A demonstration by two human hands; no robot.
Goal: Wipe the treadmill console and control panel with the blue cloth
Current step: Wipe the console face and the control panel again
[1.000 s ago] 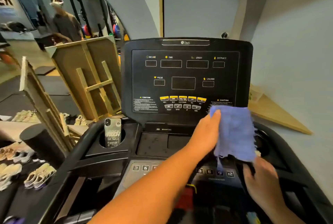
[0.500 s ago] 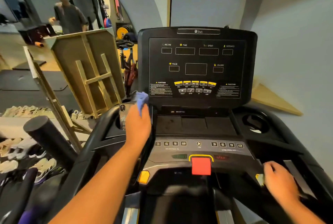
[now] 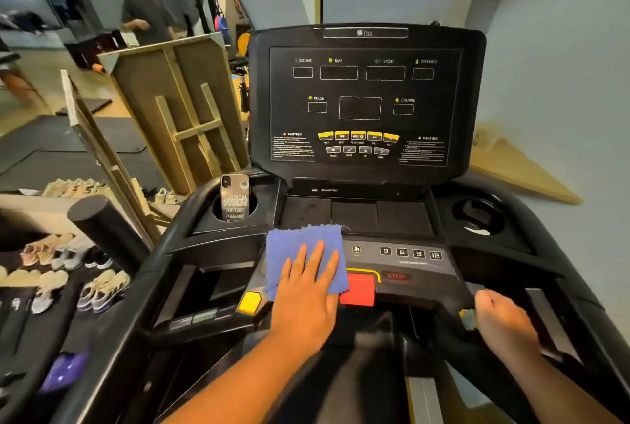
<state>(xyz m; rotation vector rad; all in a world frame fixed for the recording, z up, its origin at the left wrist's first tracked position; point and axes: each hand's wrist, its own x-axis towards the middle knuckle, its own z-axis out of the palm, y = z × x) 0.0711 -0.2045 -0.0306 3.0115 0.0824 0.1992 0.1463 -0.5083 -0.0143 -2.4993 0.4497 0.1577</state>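
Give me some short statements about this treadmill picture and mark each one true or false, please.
1. The left hand presses the cloth flat on the control panel. True.
2. The right hand holds the cloth. False: it grips the right handlebar.
3. A phone stands in the left cup holder. True.
4. The cloth covers the display screen. False: it lies lower, beside the red stop button.
5. The cloth is red. False: blue.
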